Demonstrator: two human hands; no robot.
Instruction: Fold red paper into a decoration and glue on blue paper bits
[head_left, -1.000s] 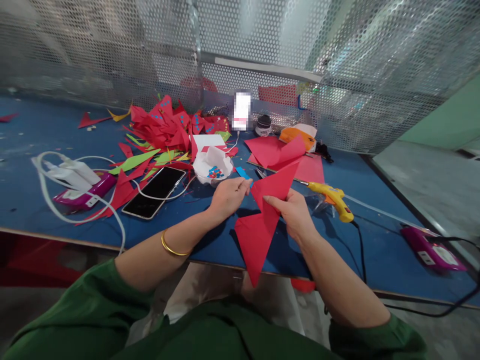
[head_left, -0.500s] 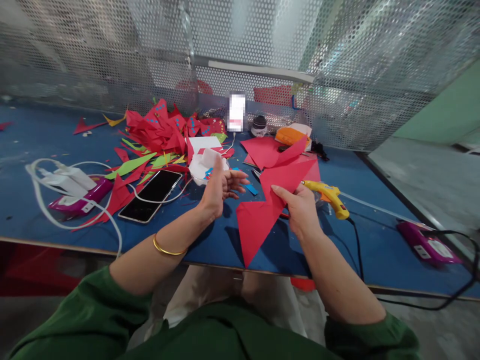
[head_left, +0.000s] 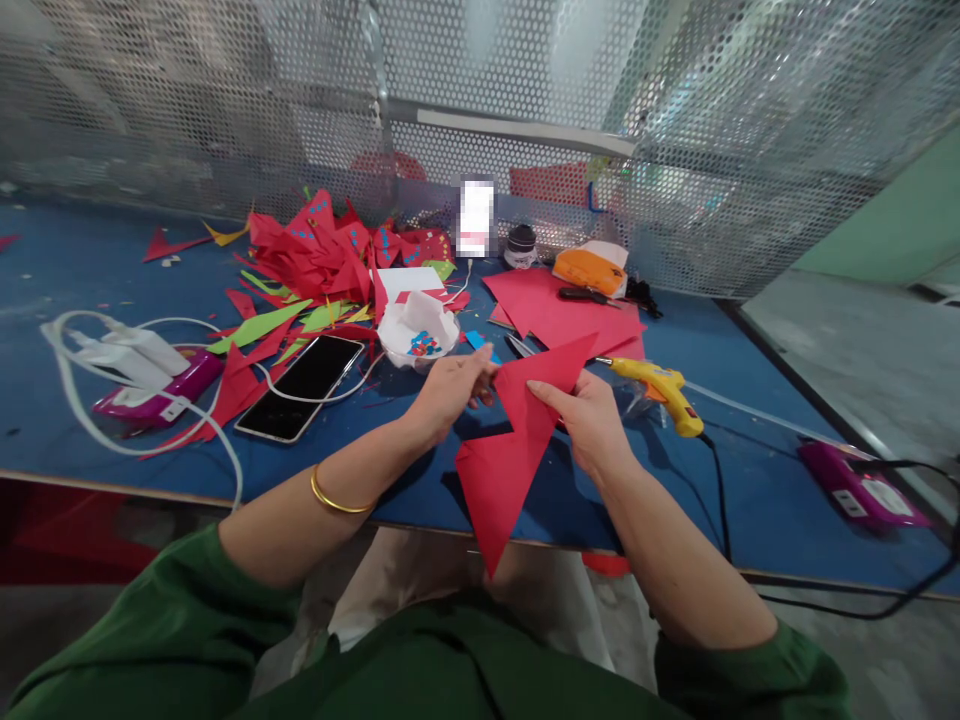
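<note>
A folded red paper shape (head_left: 499, 470) with pointed ends hangs in front of me, over the table's near edge. My right hand (head_left: 592, 420) is closed on its right side, the thumb lying on top and the other fingers behind it. My left hand (head_left: 450, 390) is at the paper's upper left corner, thumb and fingertips brought together there; part of the fingers is hidden. Just beyond my left hand stands a white bowl (head_left: 390, 335) with small blue and red pieces (head_left: 425, 344) inside. A yellow glue gun (head_left: 660, 385) lies to the right of my right hand.
Red sheets (head_left: 577, 315) lie behind the paper, with scissors (head_left: 517, 346) partly covered. Left are a phone (head_left: 304, 385), white cables, a purple power strip (head_left: 199, 385) and a pile of red cutouts (head_left: 315, 250). Another purple strip (head_left: 862, 485) lies right. Perforated metal mesh (head_left: 495, 90) rises behind.
My left hand has come down and right from beside the bowl, its spread fingers closing at the paper's corner. The red paper has moved down and left with my right hand.
</note>
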